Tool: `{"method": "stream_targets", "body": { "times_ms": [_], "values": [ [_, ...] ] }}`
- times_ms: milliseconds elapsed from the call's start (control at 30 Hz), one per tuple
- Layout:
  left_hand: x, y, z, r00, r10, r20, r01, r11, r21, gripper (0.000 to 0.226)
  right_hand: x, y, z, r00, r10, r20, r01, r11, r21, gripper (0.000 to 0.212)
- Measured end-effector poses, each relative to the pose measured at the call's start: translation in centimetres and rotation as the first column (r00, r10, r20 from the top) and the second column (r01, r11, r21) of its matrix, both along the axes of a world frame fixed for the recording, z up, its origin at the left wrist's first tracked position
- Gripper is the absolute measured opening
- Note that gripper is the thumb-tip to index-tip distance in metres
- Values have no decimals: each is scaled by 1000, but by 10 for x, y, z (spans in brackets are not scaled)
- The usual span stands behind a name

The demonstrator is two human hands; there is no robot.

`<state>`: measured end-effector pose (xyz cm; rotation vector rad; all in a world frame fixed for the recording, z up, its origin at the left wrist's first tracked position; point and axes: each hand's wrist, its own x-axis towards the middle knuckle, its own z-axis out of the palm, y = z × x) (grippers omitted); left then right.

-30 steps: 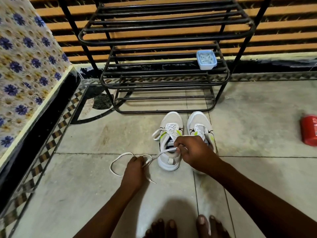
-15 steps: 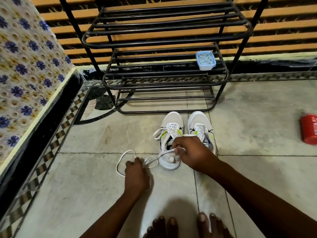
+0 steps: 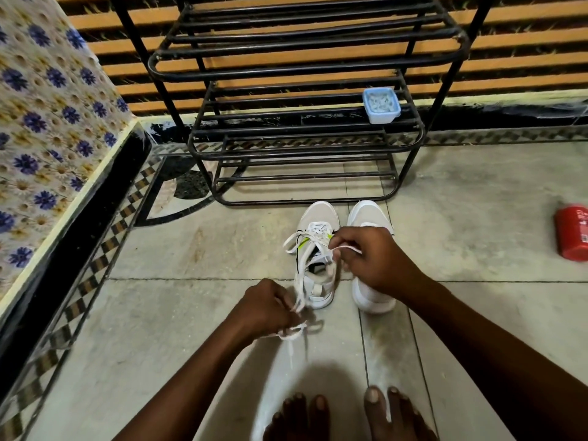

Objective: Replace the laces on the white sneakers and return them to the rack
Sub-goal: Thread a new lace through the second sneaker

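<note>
Pale tiled floor [image 3: 152,351] meets a slatted orange wall, where a black metal rack [image 3: 305,136] stands. Just before the rack's foot sit the white sneakers [image 3: 319,218], side by side, toes toward the rack and long axes running back from it. Nearer the person, the left hand [image 3: 267,308] has its grip curled round a white lace [image 3: 299,275] — the right hand [image 3: 372,261] pinches it above the sneakers.

Middle of right sneaker [image 3: 369,214] hidden behind right grip [image 3: 375,259]; only toe and heel show. Motion blur on lace [image 3: 294,332] below left grip [image 3: 267,307]. Red can [image 3: 572,232] cut by right edge. Rack [image 3: 286,71] top cut off. Blue box [image 3: 381,105] contents too small to read.
</note>
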<state>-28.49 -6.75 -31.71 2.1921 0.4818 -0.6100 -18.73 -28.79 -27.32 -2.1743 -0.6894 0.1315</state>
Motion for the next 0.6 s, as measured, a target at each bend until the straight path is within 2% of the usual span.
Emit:
{"method": "stream_targets", "body": {
  "times_ms": [133, 200, 267, 333, 433, 533, 600],
  "values": [
    [3, -37, 30, 999, -41, -2, 39, 968, -248, 24, 0, -14, 21, 996, -72, -48, 75, 996, 56, 12],
    [8, -55, 40, 999, -25, 27, 33, 921, -388, 14, 1, -22, 27, 993, -108, -47, 112, 990, 89, 14],
    [14, -74, 51, 1000, 18, 25, -4, 886, -463, 7, 1, -33, 28, 991, -133, -12, 134, 986, 102, 17],
    [25, -90, 49, 993, 98, 58, -62, 895, -442, 7, 2, -45, 28, 989, -147, -12, 148, 981, 124, 18],
    [36, -104, 31, 960, 180, 215, -113, 950, -292, 10, 4, -58, 24, 985, -168, -40, 173, 971, 166, 14],
    [39, -117, 19, 918, 136, 373, -83, 985, -154, 8, 6, -67, 20, 984, -176, -30, 178, 964, 195, 17],
    [40, -123, 13, 897, 130, 421, -81, 988, -133, 8, 7, -71, 17, 984, -180, -15, 179, 963, 200, 19]
  ]
}}
